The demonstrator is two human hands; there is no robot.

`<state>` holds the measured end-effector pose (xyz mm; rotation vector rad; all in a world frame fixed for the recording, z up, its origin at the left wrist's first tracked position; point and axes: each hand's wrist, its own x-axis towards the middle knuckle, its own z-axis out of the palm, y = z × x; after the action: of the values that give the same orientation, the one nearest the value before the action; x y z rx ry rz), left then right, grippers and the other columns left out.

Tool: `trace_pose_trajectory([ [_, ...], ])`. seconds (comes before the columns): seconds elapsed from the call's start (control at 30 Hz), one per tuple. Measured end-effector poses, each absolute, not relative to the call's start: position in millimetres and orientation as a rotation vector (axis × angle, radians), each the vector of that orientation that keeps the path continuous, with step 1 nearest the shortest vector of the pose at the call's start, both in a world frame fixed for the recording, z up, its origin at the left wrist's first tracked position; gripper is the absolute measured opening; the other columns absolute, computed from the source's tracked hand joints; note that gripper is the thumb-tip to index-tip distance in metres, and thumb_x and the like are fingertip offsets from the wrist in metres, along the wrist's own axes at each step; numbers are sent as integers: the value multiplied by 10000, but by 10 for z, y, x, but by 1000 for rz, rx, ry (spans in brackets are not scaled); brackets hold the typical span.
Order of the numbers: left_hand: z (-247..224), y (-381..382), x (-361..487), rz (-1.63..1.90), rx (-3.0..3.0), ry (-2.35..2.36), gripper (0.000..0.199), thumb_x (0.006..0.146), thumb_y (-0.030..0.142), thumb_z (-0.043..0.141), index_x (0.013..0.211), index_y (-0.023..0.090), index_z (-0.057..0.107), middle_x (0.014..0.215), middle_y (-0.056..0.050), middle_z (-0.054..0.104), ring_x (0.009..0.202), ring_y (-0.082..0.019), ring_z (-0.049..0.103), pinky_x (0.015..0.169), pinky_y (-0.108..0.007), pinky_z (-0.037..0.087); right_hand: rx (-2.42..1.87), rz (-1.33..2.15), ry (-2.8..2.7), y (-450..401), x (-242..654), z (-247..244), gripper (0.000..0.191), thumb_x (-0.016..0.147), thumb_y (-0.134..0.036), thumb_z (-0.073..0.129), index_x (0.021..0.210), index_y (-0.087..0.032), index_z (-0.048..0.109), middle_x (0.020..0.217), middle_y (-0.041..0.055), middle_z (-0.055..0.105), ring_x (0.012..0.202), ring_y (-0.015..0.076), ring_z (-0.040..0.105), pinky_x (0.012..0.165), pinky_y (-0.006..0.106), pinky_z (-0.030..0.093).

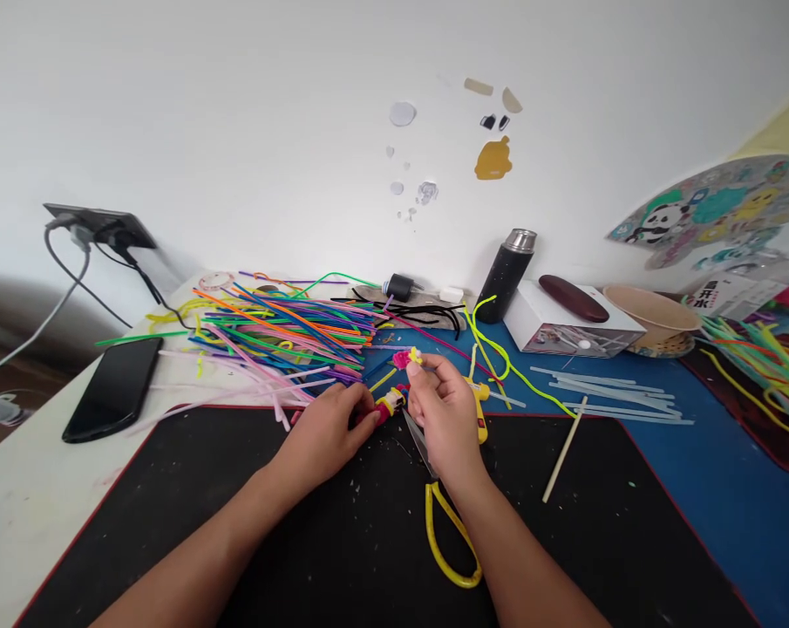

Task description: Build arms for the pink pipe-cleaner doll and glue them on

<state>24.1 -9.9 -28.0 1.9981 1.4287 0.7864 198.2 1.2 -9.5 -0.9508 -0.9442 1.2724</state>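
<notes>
My right hand point(443, 406) is closed, pinching a small pink and yellow pipe-cleaner piece point(404, 358) between thumb and fingertips above the black mat. To its left, my left hand point(332, 425) rests low with curled fingers, gripping the end of a small red and yellow pipe-cleaner figure point(391, 401); the fingers hide part of it. Beneath my right hand lie yellow-handled scissors point(431, 532), their blades pointing away and partly covered. A yellow glue gun point(482, 410) sits just behind that hand, mostly hidden.
A heap of colourful pipe cleaners point(289, 327) spreads behind my left hand, beside a phone point(112, 388). On the right are glue sticks point(622, 397), a wooden stick point(564, 449), a white box point(570, 327), a bowl point(652, 314) and a leaning black flask point(506, 275). A wall stands behind.
</notes>
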Motion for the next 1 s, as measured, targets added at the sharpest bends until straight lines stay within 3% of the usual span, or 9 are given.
trace_pose_trajectory([
  [0.17,-302,-85,217,792,2075,1423,163,976,351,629,868,229,646,870,-44,677,850,-261,619,764,-364,436,-949,1333,-914,1,1954,-118,355,864,-510,820,959,-204,666,536,-114,391,447,68,299,419,200,235],
  [0.33,-210,-83,176,1031,1818,1410,172,960,385,657,1043,238,688,1045,-67,720,994,-266,637,891,-401,484,-923,1423,-836,-38,1926,-76,369,836,-497,859,930,-200,660,514,-118,394,434,54,279,419,194,212],
  [0.47,-138,-108,192,1150,1465,1235,260,918,414,735,1103,235,697,1048,-43,722,915,-218,642,837,-349,506,-909,1501,-809,-83,1877,-73,365,834,-483,864,928,-202,650,497,-120,402,424,49,266,415,191,186],
  [0.7,-100,-139,251,1233,1154,962,296,850,423,837,995,200,707,893,-31,686,786,-183,624,715,-304,511,-923,1574,-865,-130,1810,-86,378,846,-503,852,929,-185,664,501,-117,409,420,43,271,412,184,180],
  [1.0,-50,-140,242,1273,1146,1018,288,851,447,823,937,199,704,915,-38,701,832,-193,630,761,-310,504,-937,1600,-940,-171,1783,-117,368,866,-501,833,978,-194,664,526,-114,420,428,49,285,413,187,208],
])
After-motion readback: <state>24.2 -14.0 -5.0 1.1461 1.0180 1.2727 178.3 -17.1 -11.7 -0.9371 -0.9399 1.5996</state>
